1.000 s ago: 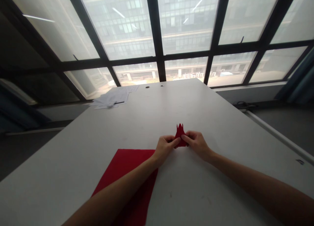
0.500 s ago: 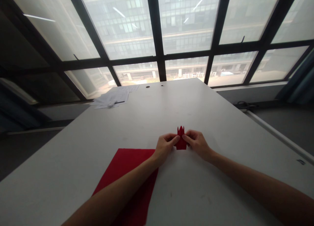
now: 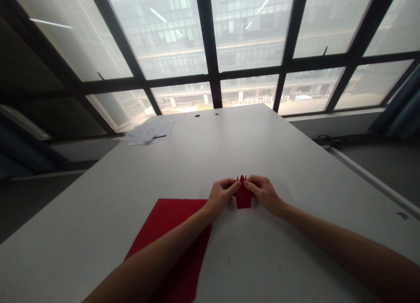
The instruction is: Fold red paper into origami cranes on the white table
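Note:
A small folded red paper piece [image 3: 243, 197] with pointed tips at its top sits near the middle of the white table [image 3: 262, 141]. My left hand [image 3: 222, 197] pinches its left side with thumb and fingers closed. From the other side my right hand [image 3: 263, 192] pinches it the same way. Both hands hold it low, close to the tabletop. A flat red paper sheet [image 3: 170, 241] lies under my left forearm.
Loose white papers [image 3: 151, 131] lie at the table's far left corner. Two small dark holes [image 3: 197, 116] mark the far edge. Large black-framed windows stand behind the table. A pale rail [image 3: 370, 180] runs along the floor to the right.
The folded red piece has come down and toward me between my fingers; less of it now sticks up above my hands. Both hands stay pinched on it.

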Available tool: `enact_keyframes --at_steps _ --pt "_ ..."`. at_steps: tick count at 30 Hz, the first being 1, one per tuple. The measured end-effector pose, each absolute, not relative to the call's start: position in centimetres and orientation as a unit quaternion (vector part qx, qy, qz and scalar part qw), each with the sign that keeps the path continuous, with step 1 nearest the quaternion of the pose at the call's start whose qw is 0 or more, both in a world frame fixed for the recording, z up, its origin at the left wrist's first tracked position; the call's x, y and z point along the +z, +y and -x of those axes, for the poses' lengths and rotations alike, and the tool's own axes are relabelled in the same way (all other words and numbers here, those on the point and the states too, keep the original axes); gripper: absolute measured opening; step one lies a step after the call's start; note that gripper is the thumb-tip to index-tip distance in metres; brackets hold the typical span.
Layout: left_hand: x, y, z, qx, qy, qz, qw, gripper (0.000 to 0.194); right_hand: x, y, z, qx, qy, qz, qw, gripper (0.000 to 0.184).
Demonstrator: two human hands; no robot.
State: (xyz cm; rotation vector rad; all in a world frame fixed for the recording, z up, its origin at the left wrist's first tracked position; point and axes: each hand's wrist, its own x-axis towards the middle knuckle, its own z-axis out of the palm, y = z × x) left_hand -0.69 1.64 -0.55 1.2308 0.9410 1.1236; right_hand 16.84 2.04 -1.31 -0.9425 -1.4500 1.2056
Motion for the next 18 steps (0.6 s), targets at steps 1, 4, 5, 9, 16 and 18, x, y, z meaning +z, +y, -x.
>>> enact_keyframes --at_steps 1,4,5,9,16,18 --pt "-0.58 1.68 0.70 0.484 0.403 -0.522 0.576 0.031 -1.33 2.04 -16.77 0.496 -0.602 0.388 0.491 0.036" --pt "-0.69 1.76 0.73 0.499 0.405 -0.506 0.575 0.031 -1.37 2.08 -16.63 0.489 -0.612 0.388 0.485 0.037" --pt "-0.72 1.77 0.74 0.503 0.405 -0.502 0.576 0.032 -1.38 2.10 -16.63 0.486 -0.615 0.389 0.484 0.037" --pt "-0.78 1.80 0.73 0.505 0.404 -0.493 0.581 0.033 -1.32 2.14 -16.74 0.477 -0.617 0.395 0.485 0.038" --pt "-0.67 2.00 0.59 0.537 0.393 -0.462 0.586 0.034 -0.98 1.96 -16.84 0.526 -0.633 0.364 0.437 0.032" --pt "-0.57 2.10 0.73 0.545 0.382 -0.454 0.593 0.038 -1.02 2.01 -16.92 0.534 -0.631 0.364 0.429 0.030"
